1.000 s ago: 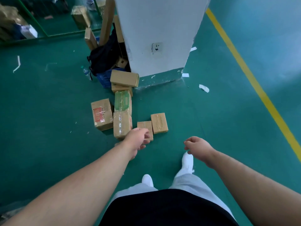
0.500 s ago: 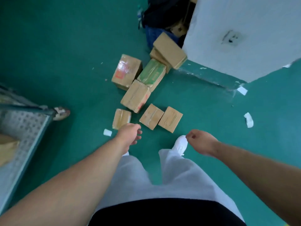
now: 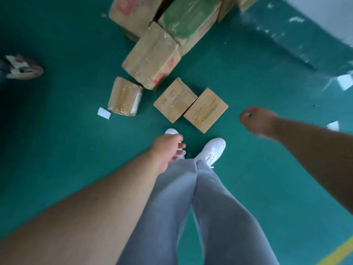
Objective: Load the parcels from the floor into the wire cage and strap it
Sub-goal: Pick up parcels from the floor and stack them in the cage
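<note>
While the green floor (image 3: 57,131) fills most of the view, the parcels lie on it ahead of the person's white shoes (image 3: 211,150): a large taped carton (image 3: 152,56) touches a green-wrapped carton (image 3: 189,18) and a red-printed carton (image 3: 131,10) behind it. Nearer, two small square boxes (image 3: 174,99) (image 3: 206,109) sit side by side, touching, with a small taped packet (image 3: 124,96) just to their left beside a white paper scrap (image 3: 103,112). Both hands hang empty above the floor, the left hand (image 3: 168,148) with fingers loosely spread, the right hand (image 3: 257,120) blurred and loosely curled.
</note>
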`<state>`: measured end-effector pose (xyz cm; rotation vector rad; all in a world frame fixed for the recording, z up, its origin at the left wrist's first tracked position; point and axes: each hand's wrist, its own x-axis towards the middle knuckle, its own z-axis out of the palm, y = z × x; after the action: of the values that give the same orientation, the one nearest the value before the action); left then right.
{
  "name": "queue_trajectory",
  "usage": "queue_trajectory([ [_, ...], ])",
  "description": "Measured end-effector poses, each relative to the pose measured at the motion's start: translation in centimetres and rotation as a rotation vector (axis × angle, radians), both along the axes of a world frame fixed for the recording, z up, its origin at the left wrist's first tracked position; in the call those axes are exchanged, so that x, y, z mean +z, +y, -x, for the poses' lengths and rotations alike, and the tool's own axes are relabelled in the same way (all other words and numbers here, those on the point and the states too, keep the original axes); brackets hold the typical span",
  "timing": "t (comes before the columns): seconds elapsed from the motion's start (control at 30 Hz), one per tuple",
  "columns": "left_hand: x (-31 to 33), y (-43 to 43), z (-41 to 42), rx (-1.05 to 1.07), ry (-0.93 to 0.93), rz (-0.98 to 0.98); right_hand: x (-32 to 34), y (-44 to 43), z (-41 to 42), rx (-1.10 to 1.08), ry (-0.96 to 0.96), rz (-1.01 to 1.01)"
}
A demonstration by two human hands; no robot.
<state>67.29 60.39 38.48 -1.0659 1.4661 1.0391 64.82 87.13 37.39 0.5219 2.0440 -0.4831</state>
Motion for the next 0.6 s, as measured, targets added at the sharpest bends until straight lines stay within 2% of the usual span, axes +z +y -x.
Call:
queue_trajectory([
  [0.17, -15.6, 2.7, -0.3, 0.089, -0.082, -0.006, -15.3, -1.3, 0.4, 0.04, -0.041, 0.03],
  [0.33, -27.0, 5.1, -0.6, 0.161, -0.158, -0.049, -26.3, -1.1, 0.1, 0.001, -0.019, -0.02],
  [0.5, -33.6, 6.5, 0.1, 0.287, -0.161, -0.099, -32.7, -0.7, 0.7, -0.151, -0.02, 0.014],
  [0.6, -33.7, 6.7, 0.2, 0.33, -0.16, -0.122, -33.0, -0.8, 0.3, -0.217, -0.026, 0.012],
])
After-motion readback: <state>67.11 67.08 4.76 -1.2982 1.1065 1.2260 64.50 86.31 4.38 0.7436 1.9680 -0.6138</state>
